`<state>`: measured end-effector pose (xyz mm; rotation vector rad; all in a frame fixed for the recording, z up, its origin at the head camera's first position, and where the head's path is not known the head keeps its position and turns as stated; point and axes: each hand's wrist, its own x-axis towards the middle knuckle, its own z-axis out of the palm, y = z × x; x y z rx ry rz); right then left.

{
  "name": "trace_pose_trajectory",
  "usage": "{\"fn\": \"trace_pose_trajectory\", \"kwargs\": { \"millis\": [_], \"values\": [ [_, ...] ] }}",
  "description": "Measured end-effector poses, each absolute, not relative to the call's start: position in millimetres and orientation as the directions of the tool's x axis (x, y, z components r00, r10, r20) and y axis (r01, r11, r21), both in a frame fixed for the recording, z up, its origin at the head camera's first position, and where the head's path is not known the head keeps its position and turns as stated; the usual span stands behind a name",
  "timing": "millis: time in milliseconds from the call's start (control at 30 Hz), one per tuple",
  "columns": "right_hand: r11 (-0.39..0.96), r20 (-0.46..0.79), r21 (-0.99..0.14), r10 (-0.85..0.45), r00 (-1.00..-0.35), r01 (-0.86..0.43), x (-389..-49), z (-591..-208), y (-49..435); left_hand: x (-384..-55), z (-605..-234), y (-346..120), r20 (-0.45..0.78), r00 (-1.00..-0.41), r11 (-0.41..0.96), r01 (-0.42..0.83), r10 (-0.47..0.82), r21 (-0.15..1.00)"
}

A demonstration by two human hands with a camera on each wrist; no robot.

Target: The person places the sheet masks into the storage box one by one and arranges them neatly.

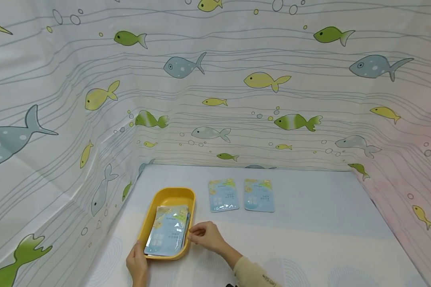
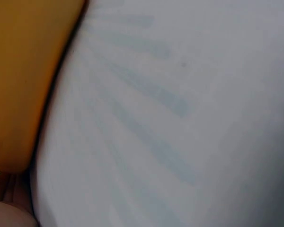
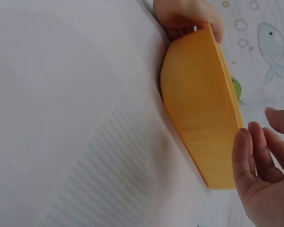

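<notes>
A yellow tray (image 1: 174, 191) rests on the table at the left, with a stack of light-blue flat packets (image 1: 167, 231) lying in it. The topmost packet is glossy and hides most of those below. At the tray's near left corner my left hand (image 1: 137, 261) grips the rim, thumb over the edge and fingers against the outer wall, as the right wrist view shows. My right hand (image 1: 207, 236) is at the tray's right side, fingertips right at the rim. Its fingers are loosely bent, and the thumb stands apart from them in the right wrist view.
Two similar packets, a left one (image 1: 223, 195) and a right one (image 1: 259, 195), lie side by side on the table, right of the tray. A fish-patterned curtain (image 1: 237, 52) encloses the table (image 1: 319, 203) at the back and both sides.
</notes>
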<state>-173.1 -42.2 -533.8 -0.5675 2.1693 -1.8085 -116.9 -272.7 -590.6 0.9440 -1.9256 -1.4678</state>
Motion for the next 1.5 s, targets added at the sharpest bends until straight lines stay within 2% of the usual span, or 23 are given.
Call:
{"fn": "trace_pose_trajectory", "kwargs": {
  "millis": [167, 400, 733, 1033, 1233, 1500],
  "values": [
    [0.208, 0.129, -0.952, -0.387, -0.913, -0.223, -185.4, -534.7, -22.6, -118.1, -591.1, -274.3, 0.024, -0.618, 0.183, -0.194, -0.786, 0.964],
    [0.242, 0.169, -0.936, -0.332, -0.928, -0.257, -198.3, -532.8, 2.8, -116.0, -590.1, -274.6, 0.018, -0.624, 0.179, -0.196, -0.781, 0.964],
    [0.195, 0.173, -0.955, -0.252, -0.952, -0.225, -212.2, -532.1, 31.1, -117.2, -590.5, -273.9, 0.024, -0.634, 0.194, -0.200, -0.773, 0.961],
    [0.248, 0.106, -0.959, -0.145, -0.984, -0.140, -221.9, -533.9, 57.6, -117.3, -589.9, -272.7, 0.009, -0.624, 0.166, -0.194, -0.781, 0.967],
    [0.243, 0.064, -0.968, -0.029, -0.998, -0.069, -231.2, -539.3, 78.3, -116.2, -589.3, -273.3, -0.004, -0.629, 0.161, -0.205, -0.777, 0.965],
    [0.337, 0.051, -0.941, 0.133, -0.990, -0.003, -241.5, -549.8, 108.4, -115.8, -589.0, -273.5, 0.006, -0.625, 0.165, -0.197, -0.781, 0.966]
  ]
}}
